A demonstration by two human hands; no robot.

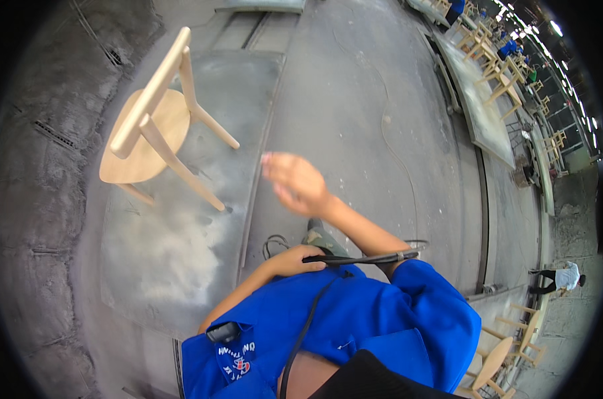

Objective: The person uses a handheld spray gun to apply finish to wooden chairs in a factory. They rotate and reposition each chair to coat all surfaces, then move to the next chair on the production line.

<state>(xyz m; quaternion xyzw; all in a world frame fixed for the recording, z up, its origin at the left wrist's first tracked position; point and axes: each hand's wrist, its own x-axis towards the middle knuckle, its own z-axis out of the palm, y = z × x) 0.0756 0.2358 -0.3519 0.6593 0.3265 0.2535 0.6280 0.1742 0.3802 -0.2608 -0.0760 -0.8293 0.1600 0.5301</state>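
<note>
Close to my waist, my left hand [293,261] is closed around a bundle of black cable [364,257], which runs to the right past my right elbow. My right hand [298,183] is raised in front of me, slightly blurred, its fingers loosely bent and the thumb apart, with nothing visible in it. Left of that hand, and not touched by it, a pale wooden chair [156,123] with a rounded seat and a thick curved top rail stands on a grey metal platform [175,266].
Stained grey floor [344,113] stretches ahead, with a thin cord [386,100] lying across it. Another platform [477,106] at the right bears several wooden chairs. More chairs [494,362] stand at the lower right, and a person in a light shirt [567,276] is farther off.
</note>
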